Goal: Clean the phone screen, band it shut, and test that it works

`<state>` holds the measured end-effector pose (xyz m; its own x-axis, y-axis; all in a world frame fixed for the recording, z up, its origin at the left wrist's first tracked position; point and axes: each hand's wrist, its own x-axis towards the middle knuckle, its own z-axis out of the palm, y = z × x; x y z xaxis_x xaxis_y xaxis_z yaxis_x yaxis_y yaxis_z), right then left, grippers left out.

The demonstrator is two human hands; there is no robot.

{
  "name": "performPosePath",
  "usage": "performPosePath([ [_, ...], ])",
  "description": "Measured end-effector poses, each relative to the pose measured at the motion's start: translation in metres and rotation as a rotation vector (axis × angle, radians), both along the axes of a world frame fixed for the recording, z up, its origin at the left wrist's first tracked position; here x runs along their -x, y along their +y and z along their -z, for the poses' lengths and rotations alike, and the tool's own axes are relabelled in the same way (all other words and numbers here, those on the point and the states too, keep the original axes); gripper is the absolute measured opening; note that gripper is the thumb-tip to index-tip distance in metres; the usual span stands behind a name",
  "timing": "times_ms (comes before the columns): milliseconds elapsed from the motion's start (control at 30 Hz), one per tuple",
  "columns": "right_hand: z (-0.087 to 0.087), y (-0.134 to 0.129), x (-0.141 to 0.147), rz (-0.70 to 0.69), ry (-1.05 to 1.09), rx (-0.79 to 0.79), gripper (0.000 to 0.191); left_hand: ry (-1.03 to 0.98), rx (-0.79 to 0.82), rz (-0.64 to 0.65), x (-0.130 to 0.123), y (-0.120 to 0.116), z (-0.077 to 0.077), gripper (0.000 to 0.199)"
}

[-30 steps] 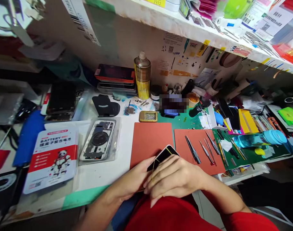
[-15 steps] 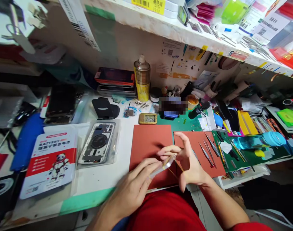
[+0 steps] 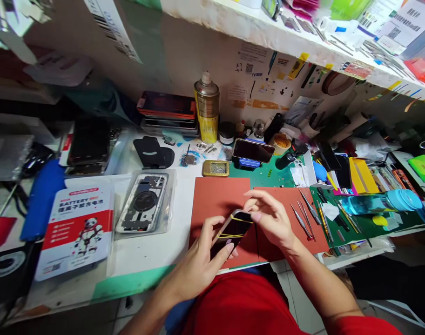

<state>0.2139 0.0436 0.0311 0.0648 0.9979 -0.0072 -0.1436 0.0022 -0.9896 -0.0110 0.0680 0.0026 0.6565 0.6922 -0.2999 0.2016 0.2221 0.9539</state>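
A dark smartphone (image 3: 237, 226) is held tilted above the red-brown mat, with yellow rubber bands (image 3: 229, 236) stretched across it. My left hand (image 3: 201, 260) grips its lower part, thumb on the face and fingers along the far side. At its top corner, my right hand (image 3: 271, 221) has the thumb against the edge and the fingers curled behind. Whether a band is also pinched in that hand is hidden. Beneath lie two red-brown mats, the left mat (image 3: 212, 195) and the right mat (image 3: 282, 200).
An opened phone (image 3: 142, 202) and a battery package (image 3: 77, 232) lie to the left. Tweezers (image 3: 302, 221) rest on the right mat. Behind stand a spray can (image 3: 207, 109), a small metal box (image 3: 215, 168) and a propped phone (image 3: 253, 151). A blue bottle (image 3: 380, 202) lies far right.
The phone has turned from edge-on so its banded face shows. My right hand, spread with a band stretched between its fingers before, has closed in on the phone's top corner.
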Motion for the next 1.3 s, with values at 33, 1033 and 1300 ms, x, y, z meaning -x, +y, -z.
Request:
performPosePath([
  [33, 0.006, -0.001, 0.004, 0.108, 0.147, 0.046, 0.034, -0.088, 0.104, -0.064, -0.003, 0.001, -0.001, 0.049],
  [1033, 0.019, -0.009, 0.056, 0.347, 0.527, 0.242, 0.037, -0.661, 0.752, -0.520, -0.031, 0.001, -0.016, 0.051],
  [1300, 0.024, -0.012, 0.056, 0.285, 0.505, 0.261, 0.035, -0.645, 0.763, -0.580, -0.033, 0.001, -0.013, 0.047],
])
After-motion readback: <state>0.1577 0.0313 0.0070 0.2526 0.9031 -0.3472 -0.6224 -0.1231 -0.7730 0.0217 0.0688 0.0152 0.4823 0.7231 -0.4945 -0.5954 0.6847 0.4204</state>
